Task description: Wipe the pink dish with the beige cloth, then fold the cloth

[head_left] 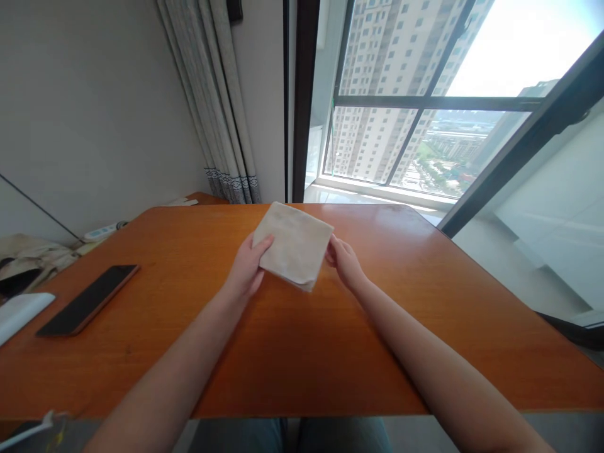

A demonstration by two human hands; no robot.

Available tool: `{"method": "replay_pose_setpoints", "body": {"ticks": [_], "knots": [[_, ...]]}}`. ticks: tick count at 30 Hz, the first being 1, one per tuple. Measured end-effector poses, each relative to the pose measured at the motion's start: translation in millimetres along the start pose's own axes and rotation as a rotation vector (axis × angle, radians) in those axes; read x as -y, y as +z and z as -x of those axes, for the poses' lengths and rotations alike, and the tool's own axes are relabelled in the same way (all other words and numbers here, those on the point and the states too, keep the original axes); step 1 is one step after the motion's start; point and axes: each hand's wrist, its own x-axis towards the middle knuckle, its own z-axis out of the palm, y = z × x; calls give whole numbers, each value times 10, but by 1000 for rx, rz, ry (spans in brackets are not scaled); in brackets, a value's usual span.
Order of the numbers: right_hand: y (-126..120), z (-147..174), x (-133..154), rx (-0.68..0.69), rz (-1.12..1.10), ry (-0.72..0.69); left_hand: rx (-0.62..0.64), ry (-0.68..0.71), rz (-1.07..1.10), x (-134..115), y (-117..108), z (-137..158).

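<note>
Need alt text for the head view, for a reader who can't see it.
A person's left hand grips a pale, flat, squarish item over a brown table; the right hand is at its right corner. A black phone lies at the table's left, and a window stands beyond.

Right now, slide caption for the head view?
Left hand grips folded sheet above the table, right hand at its edge.

A wide wooden tabletop [311,352], orange-brown and smooth, with its far corners cut at an angle and a pale sheen of daylight toward its far right. On its left side lies a dark phone [89,302] – flat, screen black, edge coppery, set at a slant. Just beside it, at the left edge of view, is a white object [23,313] – cut off, so unidentifiable.
</note>
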Motion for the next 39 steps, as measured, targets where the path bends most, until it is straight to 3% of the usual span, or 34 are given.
{"method": "replay_pose_setpoints", "body": {"ticks": [3,6,9,11,13,15,17,19,22,26,28,33,36,39], "knots": [[152,136,260,136,-233,112,-56,87,-86,205,252,-14],[198,216,397,243,-333,205,-176,208,-301,390,246,32],[182,250,383,338,-344,270,-230,241,-396,489,178,96],[184,265,328,337,-315,305,-201,233,-389,523,164,116],[184,270,279,220,-272,309,-141,217,-341,559,170,106],[143,252,258,-1,-171,216,-83,178,-264,611,169,65],[43,211,264,-221,24,8,-74,105,-181,677,141,-1],[-88,160,273,-318,296,-227,-117,7,-103,739,93,-75],[-217,111,228,-216,684,-412,-170,-110,-25,785,26,-160],[-118,133,84,225,952,-403,-124,-104,-46,775,21,-179],[-6,151,38,325,1018,-383,-80,-80,-83,776,43,-162],[168,123,33,248,1116,-327,-19,-13,-141,832,71,-130],[157,118,30,235,1155,-330,-113,15,-152,845,62,-135],[155,189,32,194,1216,-376,-184,-19,-22,792,80,-127]]}}
